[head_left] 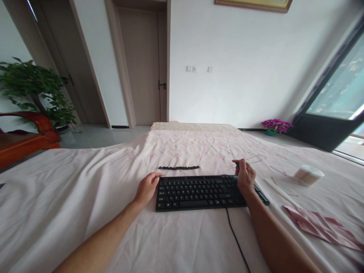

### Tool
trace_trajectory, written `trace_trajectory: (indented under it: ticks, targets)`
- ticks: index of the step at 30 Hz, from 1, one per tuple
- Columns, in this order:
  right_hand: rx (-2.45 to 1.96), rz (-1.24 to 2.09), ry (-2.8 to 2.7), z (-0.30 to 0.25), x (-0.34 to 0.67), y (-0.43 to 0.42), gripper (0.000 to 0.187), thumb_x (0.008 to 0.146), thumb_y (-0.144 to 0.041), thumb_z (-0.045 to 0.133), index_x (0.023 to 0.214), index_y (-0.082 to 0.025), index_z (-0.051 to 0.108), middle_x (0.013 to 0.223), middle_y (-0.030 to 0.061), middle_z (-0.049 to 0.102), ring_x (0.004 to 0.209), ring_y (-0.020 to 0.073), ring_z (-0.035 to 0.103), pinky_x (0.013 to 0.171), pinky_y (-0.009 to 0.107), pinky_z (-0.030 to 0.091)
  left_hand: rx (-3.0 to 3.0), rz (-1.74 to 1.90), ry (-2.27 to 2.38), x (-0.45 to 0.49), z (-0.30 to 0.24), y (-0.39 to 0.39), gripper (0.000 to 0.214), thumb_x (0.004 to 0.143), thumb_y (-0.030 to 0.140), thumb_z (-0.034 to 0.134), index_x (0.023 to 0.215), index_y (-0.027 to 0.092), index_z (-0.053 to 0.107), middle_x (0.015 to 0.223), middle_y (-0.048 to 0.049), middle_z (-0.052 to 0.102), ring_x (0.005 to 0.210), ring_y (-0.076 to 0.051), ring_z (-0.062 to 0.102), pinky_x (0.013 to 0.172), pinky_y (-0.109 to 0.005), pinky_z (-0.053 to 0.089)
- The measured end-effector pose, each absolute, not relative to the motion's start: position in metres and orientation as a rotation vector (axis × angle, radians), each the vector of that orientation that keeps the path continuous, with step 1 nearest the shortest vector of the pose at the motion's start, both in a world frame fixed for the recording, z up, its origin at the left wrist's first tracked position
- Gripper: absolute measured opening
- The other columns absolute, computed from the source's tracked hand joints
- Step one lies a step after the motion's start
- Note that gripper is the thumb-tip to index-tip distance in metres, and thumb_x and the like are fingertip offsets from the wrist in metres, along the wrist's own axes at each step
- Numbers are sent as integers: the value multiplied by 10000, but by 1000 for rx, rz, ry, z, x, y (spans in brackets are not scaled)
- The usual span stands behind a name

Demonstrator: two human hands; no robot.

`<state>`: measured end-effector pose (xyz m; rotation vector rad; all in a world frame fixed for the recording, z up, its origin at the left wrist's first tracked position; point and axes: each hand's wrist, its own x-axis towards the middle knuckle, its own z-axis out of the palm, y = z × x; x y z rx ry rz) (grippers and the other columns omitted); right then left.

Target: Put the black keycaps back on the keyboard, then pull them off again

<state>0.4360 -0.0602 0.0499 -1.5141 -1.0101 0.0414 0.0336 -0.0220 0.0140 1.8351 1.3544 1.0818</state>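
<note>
A black keyboard (193, 193) lies flat on the pale pink cloth, its cable (236, 237) running toward me. My left hand (148, 187) is closed at its upper left corner, fingertips on the edge. Over the keyboard's right part is my right hand (246, 174), closed around a thin wire tool (254, 158); a small dark piece (237, 164) shows at its fingertips. The wires stick out on both sides of the fingers. This hand and forearm hide the keys at the right. Behind the keyboard, several small black keycaps (179, 167) form a row.
On the cloth (119, 212) at right stand a clear tub of cotton swabs (308, 175), several loose thin sticks (281, 184) and a crumpled pink cloth (321, 225). Beyond are a wooden armchair (42, 129), a potted plant (34, 87), purple flowers (275, 125) and doors (139, 68).
</note>
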Motion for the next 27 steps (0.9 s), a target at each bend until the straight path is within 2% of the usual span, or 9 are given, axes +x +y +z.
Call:
trace_trajectory:
  ticks: [3,6,11,14,17,27]
  targets:
    - [-1606,-147,-1221,67,421,-65,519,914,-554,352,933,-171,702,583,14,559,550,153,517,586,278,396,1824,1068,1340,34,13,-20,297,826,231,443,1024,227,664,1083,-9,695,1015,-173,629,939,-309,464]
    - [-1555,-154,-1411,87,382,-68,408,899,-506,441,974,-182,678,600,9,584,569,159,552,620,280,418,1823,1055,1327,34,14,-20,298,825,222,442,1022,232,665,1075,-6,696,1001,-168,633,929,-304,468]
    - [-1310,359,-1587,99,288,-67,290,898,-445,484,955,-183,595,600,-14,579,564,136,562,583,239,448,1793,1055,1321,33,17,-21,301,809,206,448,1014,226,668,1053,-8,703,966,-167,642,893,-294,482]
    - [-1189,639,-1749,96,245,-58,320,931,-443,414,968,-189,605,663,2,605,635,141,589,618,240,464,1766,1049,1276,31,16,-19,299,810,211,448,1017,217,664,1033,-9,707,948,-166,645,876,-285,487]
    - [-1137,751,-1823,94,220,-49,368,951,-449,368,980,-182,619,692,9,612,638,133,590,633,241,465,1749,1052,1242,30,14,-17,300,818,223,443,1026,207,659,1015,-9,709,941,-168,644,861,-281,487]
    - [-1242,448,-2100,85,198,-37,348,974,-402,366,905,-199,641,737,9,646,689,136,594,665,223,398,1778,1086,1254,30,15,-15,298,831,248,439,1024,195,659,1008,-7,708,907,-169,634,837,-271,465]
